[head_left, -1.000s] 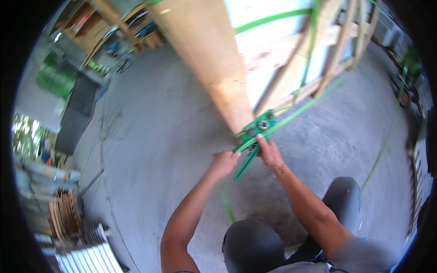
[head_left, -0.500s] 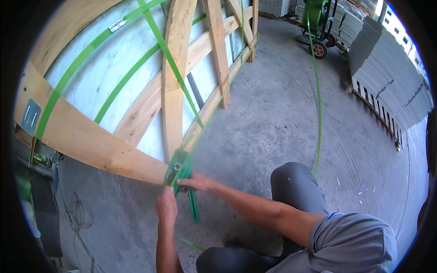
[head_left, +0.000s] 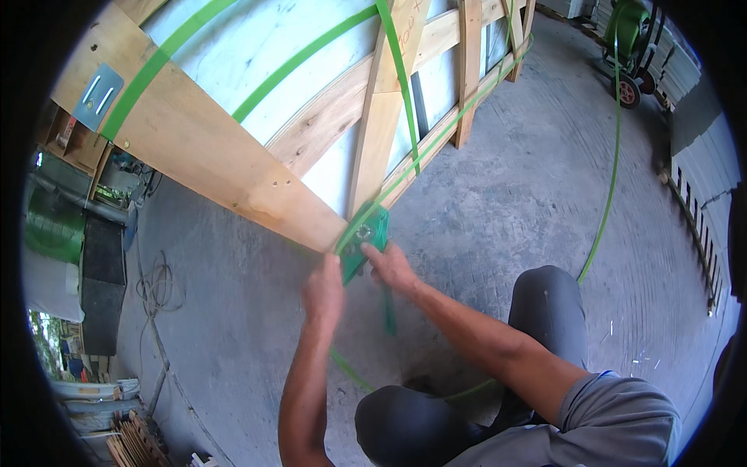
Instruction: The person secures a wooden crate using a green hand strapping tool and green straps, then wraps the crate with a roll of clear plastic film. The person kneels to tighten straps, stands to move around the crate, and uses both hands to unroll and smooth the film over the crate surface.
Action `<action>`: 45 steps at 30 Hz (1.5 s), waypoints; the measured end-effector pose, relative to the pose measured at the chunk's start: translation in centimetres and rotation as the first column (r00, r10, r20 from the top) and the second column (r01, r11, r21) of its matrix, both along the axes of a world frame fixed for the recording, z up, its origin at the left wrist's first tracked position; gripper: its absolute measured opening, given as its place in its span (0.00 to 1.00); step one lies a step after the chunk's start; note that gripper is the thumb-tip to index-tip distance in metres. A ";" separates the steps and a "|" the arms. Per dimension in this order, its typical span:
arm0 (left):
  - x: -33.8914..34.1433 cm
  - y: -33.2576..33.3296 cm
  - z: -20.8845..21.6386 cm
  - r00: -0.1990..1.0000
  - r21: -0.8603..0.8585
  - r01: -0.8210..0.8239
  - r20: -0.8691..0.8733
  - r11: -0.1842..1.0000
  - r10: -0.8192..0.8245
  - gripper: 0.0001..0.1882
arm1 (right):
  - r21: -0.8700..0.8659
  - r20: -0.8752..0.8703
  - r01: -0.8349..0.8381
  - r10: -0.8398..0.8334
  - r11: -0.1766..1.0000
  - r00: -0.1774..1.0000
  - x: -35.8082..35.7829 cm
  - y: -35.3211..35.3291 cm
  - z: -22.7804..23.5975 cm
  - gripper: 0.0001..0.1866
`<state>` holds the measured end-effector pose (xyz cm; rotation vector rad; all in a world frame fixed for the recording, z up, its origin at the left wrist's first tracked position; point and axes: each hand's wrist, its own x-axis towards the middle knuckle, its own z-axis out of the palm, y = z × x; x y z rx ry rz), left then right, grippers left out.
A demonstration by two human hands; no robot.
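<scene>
Green tool sits at crate corner, approx 11 o'clock of R hand, which grasps it; L hand pinches strap, prob. to keep it aligned.

1. Crate: bare wood, matt, grain showing, bit rough.
2. Slab: smooth veined stone, marble-looking.
3. Straps: smooth green plastic by the look of it.
4. Tool: looks like green-painted metal, kinda blurry tho.
5. Plate: smooth metal, dull sheen.
6. Floor: matt concrete, pretty scuffed.
7. Shirt: matt cloth, creased.
8. Pants: smoother dark cloth.
</scene>
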<state>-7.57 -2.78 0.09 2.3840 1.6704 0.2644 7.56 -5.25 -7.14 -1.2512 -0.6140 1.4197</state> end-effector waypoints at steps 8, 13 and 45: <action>0.0 1.3 1.2 0.999 0.019 0.014 -0.038 1.000 -0.013 0.12 | -0.051 0.034 -0.017 0.018 0.999 0.999 0.7 0.0 0.7 0.20; 0.3 0.8 1.3 0.997 -0.072 0.012 -0.075 0.997 -0.017 0.13 | -0.090 0.091 -0.072 0.080 0.993 0.993 1.5 0.4 0.6 0.22; 0.6 0.7 0.9 0.995 -0.182 0.017 0.100 0.983 0.001 0.13 | -0.237 0.143 -0.362 0.401 0.901 0.905 4.9 2.3 0.7 0.25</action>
